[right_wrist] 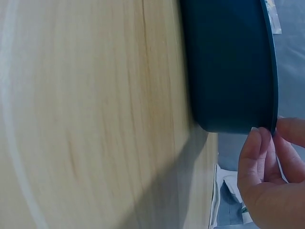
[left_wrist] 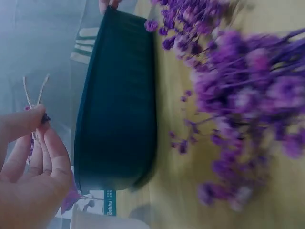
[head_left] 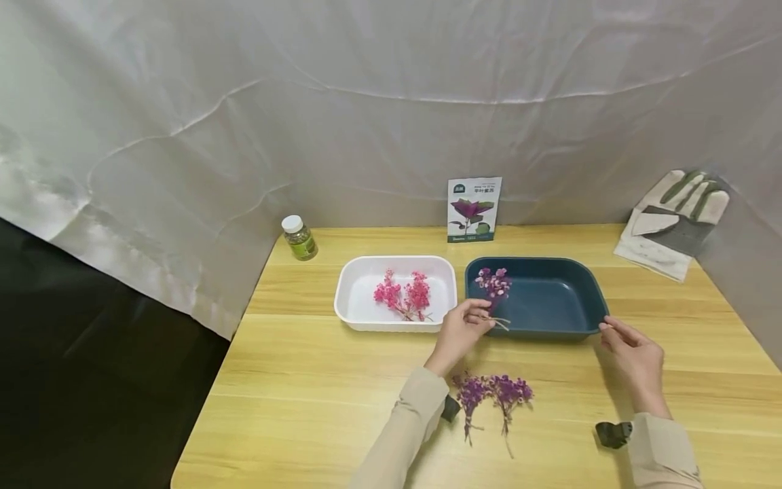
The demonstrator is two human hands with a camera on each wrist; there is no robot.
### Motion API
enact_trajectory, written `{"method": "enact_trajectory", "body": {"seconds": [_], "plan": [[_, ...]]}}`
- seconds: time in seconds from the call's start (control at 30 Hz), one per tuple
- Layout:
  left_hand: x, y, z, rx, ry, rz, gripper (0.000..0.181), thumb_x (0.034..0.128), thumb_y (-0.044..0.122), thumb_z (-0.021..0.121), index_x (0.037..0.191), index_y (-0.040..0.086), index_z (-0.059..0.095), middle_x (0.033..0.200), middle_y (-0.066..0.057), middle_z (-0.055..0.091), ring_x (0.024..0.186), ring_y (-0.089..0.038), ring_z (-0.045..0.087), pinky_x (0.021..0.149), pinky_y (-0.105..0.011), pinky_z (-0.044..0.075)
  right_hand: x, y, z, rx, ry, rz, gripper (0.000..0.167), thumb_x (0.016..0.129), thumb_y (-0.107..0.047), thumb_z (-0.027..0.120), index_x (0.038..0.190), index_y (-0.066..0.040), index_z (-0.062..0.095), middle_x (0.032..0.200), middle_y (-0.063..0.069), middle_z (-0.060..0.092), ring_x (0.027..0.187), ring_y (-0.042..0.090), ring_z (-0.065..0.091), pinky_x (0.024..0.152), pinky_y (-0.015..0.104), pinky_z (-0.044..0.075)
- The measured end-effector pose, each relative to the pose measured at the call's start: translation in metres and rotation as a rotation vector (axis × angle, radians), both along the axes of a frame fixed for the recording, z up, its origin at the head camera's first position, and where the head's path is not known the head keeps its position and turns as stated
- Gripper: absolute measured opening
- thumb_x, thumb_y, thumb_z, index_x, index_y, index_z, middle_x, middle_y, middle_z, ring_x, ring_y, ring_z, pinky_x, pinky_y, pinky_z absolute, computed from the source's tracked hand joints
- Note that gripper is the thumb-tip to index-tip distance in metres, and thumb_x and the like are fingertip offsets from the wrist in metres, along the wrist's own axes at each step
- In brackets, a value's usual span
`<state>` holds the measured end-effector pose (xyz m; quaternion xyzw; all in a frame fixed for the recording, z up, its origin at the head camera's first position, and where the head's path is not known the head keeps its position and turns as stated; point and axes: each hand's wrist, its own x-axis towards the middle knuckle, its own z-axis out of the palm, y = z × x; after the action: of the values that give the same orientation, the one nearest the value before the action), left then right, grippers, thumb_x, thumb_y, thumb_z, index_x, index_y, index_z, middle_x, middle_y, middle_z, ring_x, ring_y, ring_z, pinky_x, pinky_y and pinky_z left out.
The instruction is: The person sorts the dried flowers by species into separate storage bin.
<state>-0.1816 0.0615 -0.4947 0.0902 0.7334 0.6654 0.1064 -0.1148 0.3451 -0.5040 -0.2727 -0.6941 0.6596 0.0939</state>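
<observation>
Nearest, two bunches of purple flowers (head_left: 507,392) lie on the table (head_left: 305,407), close by the left sleeve (head_left: 421,397). Beyond, the left hand (head_left: 462,333) pinches a third purple bunch (head_left: 493,282) by its stems, heads over the left end of the blue tray (head_left: 544,305); whether they touch its bottom cannot be told. It looks feather-light, dry and brittle, so the stems seem the safest hold. The right hand (head_left: 635,356) pinches the tray's near right corner. The near rim stands in the way. Left, a white tray (head_left: 391,327) holds pink flowers (head_left: 418,292). Farther stand a jar (head_left: 300,239), a seed packet (head_left: 473,210) and, right, a work glove (head_left: 678,217).
</observation>
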Motion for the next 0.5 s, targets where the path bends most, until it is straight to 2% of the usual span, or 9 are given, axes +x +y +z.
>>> {"method": "enact_trajectory", "body": {"seconds": [0.23, 0.5], "plan": [[-0.018, 0.017, 0.006, -0.052, 0.000, -0.008, 0.029, 0.0880, 0.009, 0.071, 0.116, 0.016, 0.068, 0.094, 0.001, 0.067, 0.079, -0.001, 0.059, 0.072, -0.016, 0.052, -0.001, 0.000, 0.001, 0.008, -0.018, 0.017, 0.022, 0.089, -0.025, 0.071, 0.111, -0.025, 0.073, 0.074, -0.023, 0.070, 0.067, -0.008, 0.065, 0.062, 0.005, 0.050], [-0.028, 0.029, 0.004, -0.080, 0.044, 0.000, 0.030, 0.0878, 0.007, 0.071, 0.117, 0.011, 0.067, 0.100, -0.006, 0.070, 0.080, -0.002, 0.062, 0.070, -0.014, 0.052, -0.001, 0.002, -0.002, -0.014, -0.007, 0.003, 0.012, 0.089, -0.024, 0.072, 0.097, -0.031, 0.074, 0.071, -0.026, 0.068, 0.065, -0.008, 0.065, 0.061, 0.005, 0.050]]}}
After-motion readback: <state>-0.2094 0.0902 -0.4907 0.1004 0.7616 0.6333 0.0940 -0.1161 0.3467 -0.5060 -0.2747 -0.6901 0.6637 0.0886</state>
